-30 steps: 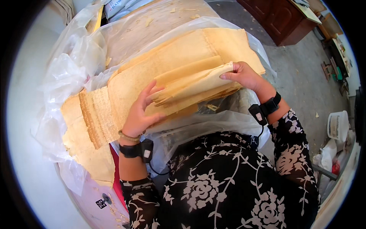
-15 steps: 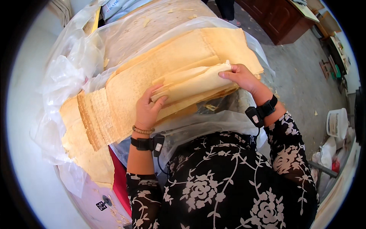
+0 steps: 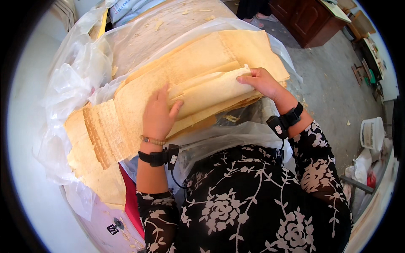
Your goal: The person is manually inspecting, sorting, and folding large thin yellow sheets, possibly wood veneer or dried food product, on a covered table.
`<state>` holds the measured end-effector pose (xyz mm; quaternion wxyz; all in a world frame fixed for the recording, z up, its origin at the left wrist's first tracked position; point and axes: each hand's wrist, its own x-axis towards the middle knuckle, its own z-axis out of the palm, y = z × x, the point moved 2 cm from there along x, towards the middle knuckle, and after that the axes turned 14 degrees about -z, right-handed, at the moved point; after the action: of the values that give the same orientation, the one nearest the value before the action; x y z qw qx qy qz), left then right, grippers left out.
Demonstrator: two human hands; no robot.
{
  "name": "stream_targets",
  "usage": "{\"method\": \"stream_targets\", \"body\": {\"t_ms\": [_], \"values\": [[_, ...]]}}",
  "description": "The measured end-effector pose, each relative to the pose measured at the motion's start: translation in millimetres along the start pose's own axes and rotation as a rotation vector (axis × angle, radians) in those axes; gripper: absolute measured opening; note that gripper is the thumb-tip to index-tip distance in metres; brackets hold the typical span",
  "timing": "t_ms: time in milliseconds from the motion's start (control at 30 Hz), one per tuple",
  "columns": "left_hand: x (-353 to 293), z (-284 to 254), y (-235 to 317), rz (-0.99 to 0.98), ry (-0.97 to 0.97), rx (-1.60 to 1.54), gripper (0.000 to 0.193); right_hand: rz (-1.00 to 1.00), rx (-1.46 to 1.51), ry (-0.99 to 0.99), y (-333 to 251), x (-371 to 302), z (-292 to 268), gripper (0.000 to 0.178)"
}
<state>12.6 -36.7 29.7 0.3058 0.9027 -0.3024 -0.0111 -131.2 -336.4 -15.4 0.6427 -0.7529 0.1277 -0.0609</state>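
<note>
A folded, thin pale-yellow sheet [image 3: 219, 86] lies aslant across the pile, brittle-looking and ragged at its upper edge. My right hand [image 3: 258, 81] pinches its right end between thumb and fingers. At its left end, my left hand [image 3: 159, 110] rests with fingers stretched out and the thumb apart; the thumb is beside the sheet's end. Below both hands spreads a stack of larger yellow sheets [image 3: 139, 97], with rough, darker bands at the left. The sheets' material cannot be told for certain. The left fingertips blend in colour with the stack.
Clear plastic film [image 3: 80, 76] surrounds the stack. Pale flakes lie on the covered surface [image 3: 177, 29] behind. Stuffed bags [image 3: 135, 9] sit at the far left. Another person's feet [image 3: 258, 20] show near a dark red wooden cabinet [image 3: 301, 21]. A white bucket [image 3: 372, 134] stands on the right.
My left hand has loosened from the sheet's left end, and its fingers have straightened up and to the left. My right hand, still pinching, has shifted slightly left. The other person's feet show more.
</note>
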Motion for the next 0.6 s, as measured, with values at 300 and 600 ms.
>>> {"method": "stream_targets", "body": {"t_ms": [300, 600], "values": [[11, 33, 49, 0.261, 0.027, 0.342, 0.047, -0.109, -0.117, -0.041, -8, 8, 4, 0.035], [36, 55, 27, 0.141, -0.034, 0.159, 0.023, -0.105, -0.531, 0.086, 2, 18, 9, 0.035]]}}
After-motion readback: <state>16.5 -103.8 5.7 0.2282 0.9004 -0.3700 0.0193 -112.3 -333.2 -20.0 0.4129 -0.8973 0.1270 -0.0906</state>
